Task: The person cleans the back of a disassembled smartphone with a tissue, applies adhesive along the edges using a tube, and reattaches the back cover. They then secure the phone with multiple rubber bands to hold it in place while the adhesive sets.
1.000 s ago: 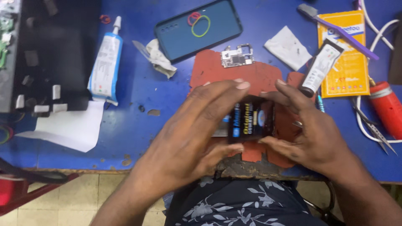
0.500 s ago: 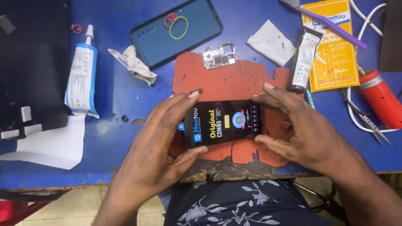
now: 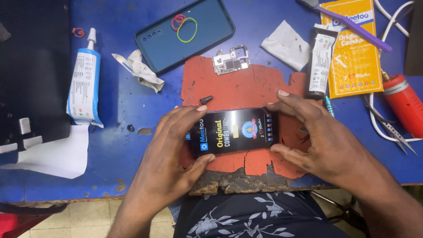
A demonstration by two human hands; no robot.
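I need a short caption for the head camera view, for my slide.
Both hands, left hand and right hand, hold a black phone screen flat over a torn red mat on a blue table.

head cam | looks steeply down | close over blue table (image 3: 123,114) edge | single view

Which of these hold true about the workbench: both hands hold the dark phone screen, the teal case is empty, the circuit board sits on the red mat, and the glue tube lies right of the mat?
1. Both the left hand and right hand hold the dark phone screen. True.
2. The teal case is empty. False: rubber bands lie in it.
3. The circuit board sits at the red mat's top edge. True.
4. The glue tube lies right of the mat. False: left.
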